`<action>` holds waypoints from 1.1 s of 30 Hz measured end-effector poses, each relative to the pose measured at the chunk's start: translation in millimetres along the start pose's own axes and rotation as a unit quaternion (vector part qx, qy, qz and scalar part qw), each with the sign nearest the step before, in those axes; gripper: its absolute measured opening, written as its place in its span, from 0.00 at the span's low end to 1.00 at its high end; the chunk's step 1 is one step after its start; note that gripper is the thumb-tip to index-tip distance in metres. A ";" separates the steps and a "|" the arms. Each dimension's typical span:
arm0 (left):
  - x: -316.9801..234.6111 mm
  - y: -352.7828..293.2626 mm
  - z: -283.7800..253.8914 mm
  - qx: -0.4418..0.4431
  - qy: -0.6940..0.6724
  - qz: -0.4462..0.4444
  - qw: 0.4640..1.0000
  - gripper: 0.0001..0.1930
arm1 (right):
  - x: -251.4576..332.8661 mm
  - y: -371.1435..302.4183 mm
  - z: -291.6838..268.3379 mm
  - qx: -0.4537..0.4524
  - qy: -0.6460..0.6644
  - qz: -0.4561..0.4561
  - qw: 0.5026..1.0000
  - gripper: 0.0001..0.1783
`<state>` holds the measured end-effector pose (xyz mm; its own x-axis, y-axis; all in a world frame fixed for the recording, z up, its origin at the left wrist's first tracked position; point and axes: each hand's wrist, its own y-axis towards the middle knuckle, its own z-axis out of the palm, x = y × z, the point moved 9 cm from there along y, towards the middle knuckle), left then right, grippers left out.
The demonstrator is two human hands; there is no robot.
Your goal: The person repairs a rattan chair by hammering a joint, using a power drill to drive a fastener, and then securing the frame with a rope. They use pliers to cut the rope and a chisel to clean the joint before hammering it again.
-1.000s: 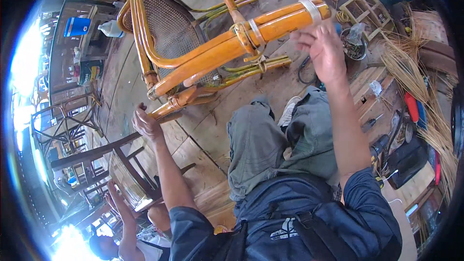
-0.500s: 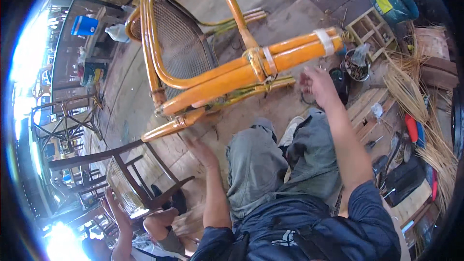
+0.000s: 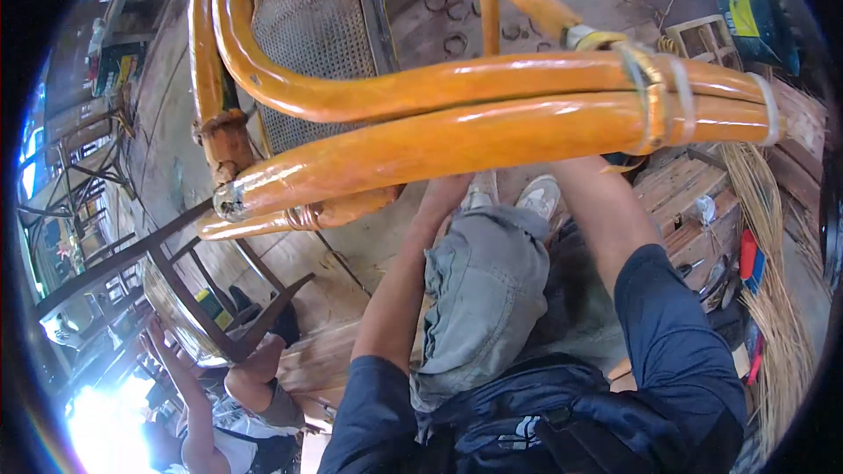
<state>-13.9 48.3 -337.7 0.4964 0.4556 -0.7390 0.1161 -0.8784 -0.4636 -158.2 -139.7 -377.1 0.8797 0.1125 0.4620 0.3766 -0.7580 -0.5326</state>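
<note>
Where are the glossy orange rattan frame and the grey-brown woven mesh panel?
Glossy orange rattan frame (image 3: 430, 142): head view, middle of its thick lower pole.
Grey-brown woven mesh panel (image 3: 303, 26): head view, middle of its weave.

Grey-brown floor (image 3: 162, 149), dark chair (image 3: 187, 301), glaring light (image 3: 105, 430)

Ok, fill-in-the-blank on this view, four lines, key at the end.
1. The glossy poles are ____ in colour.
2. The poles hide ____ (one/both) of the person's hands.
3. The straw lies on the person's ____ (left/right) side.
4. The bucket bears a label coloured ____.

Missing words: orange; both; right; yellow.
</note>
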 end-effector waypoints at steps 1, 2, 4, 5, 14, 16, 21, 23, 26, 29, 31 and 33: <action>-3.2 11.8 0.1 -0.071 0.055 0.116 0.989 0.21 | -7.2 -6.0 -9.4 -0.015 -0.001 0.001 1.000 0.14; -4.3 12.6 2.2 -0.153 0.123 0.216 0.956 0.19 | -14.3 -11.5 -17.1 -0.022 0.008 -0.003 1.000 0.14; -3.6 38.5 -3.4 -0.147 0.021 0.151 0.977 0.18 | -38.0 -30.7 -41.1 -0.043 0.020 -0.003 0.999 0.14; 22.0 57.3 -0.6 -0.103 -0.169 -0.021 0.980 0.18 | -45.9 -33.1 -47.4 -0.047 0.027 -0.007 0.999 0.14; 55.0 125.9 -1.3 -0.151 -0.490 -0.228 0.828 0.14 | -76.3 -82.6 -39.3 -0.077 0.023 -0.018 0.997 0.15; 55.0 129.2 -3.1 -0.160 -0.496 -0.229 0.822 0.14 | -73.5 -77.6 -37.5 -0.082 0.020 -0.021 0.996 0.15; 52.8 140.7 -10.3 -0.158 -0.486 -0.231 0.828 0.12 | -71.6 -36.5 -35.0 -0.093 0.028 -0.022 0.995 0.16; 44.5 150.5 -8.1 -0.145 -0.482 -0.227 0.834 0.11 | -73.7 -18.3 -43.4 -0.108 0.039 -0.027 0.993 0.16; 44.7 153.7 -14.7 -0.138 -0.474 -0.224 0.840 0.11 | -62.8 14.5 -59.7 -0.114 0.066 -0.057 0.990 0.16; 32.6 147.1 -1.8 -0.101 -0.492 -0.205 0.840 0.10 | -22.5 -88.6 -159.2 -0.155 0.140 -0.156 0.966 0.17; -11.6 137.1 16.0 -0.040 -0.529 -0.157 0.833 0.09 | -61.3 -126.9 -190.6 -0.134 0.102 -0.122 0.978 0.16; -31.4 124.2 17.0 0.008 -0.534 -0.157 0.831 0.13 | -76.6 -185.4 -217.5 -0.132 0.106 -0.103 0.980 0.15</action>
<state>-29.7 -72.6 -380.3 -0.6037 0.5382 -0.5882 0.0797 -0.6933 -0.7162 -358.5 -147.5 -159.5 0.7027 0.1658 0.6919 0.4266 -0.8765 -0.2232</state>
